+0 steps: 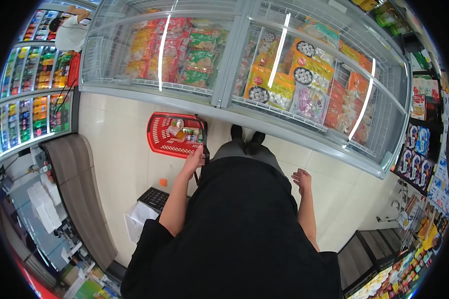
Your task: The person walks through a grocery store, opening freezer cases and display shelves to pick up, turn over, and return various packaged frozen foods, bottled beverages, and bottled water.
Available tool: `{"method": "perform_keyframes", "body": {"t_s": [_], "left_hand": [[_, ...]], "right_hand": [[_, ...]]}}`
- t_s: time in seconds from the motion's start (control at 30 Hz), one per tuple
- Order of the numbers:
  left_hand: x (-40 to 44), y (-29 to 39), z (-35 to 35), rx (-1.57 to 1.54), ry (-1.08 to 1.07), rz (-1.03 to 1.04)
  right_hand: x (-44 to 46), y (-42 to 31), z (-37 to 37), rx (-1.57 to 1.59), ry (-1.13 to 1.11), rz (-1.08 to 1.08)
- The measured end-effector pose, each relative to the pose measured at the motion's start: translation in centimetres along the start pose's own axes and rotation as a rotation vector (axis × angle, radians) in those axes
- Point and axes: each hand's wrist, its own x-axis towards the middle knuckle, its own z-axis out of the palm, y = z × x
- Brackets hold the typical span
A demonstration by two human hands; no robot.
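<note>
My left hand (195, 160) is closed round the black handle of a red shopping basket (157, 142), which hangs at my left side above the pale floor. Inside the basket lie an orange-and-clear package and several small containers. On the other side of my body, my right hand (301, 180) hangs free with its fingers apart and slightly curled, holding nothing. Ahead of me stands a chest freezer (184, 99) with glass lids, full of bagged frozen food. Yellow bags (279, 89) with round white pieces pictured on them lie under the right-hand lid.
A person (71, 34) in a white top stands at the upper left by drinks fridges (27, 119). A long brown counter (77, 189) runs down the left. Near my left arm are a black crate (155, 198) and a white bag (138, 219). Shelves (415, 154) line the right.
</note>
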Motion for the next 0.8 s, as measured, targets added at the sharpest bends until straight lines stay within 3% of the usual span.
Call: {"method": "perform_keyframes", "body": {"t_s": [0.27,0.33,0.63,0.8], "left_hand": [[1.6,0.6,0.0,0.039,-0.218,-0.101],[1.3,0.6,0.4,0.026,-0.232,-0.128],[0.3,0.3,4.9,-0.07,-0.151,-0.143],[0.5,-0.2,11.7,-0.056,-0.068,-0.129]], "right_hand": [[-4.8,1.2,0.0,-0.02,0.091,0.015],[-5.8,0.5,-0.6,0.291,0.097,0.037],[-6.3,-11.3,-4.0,0.389,0.065,-0.421],[-3.9,-16.2,-7.1,0.419,-0.031,-0.46]]}}
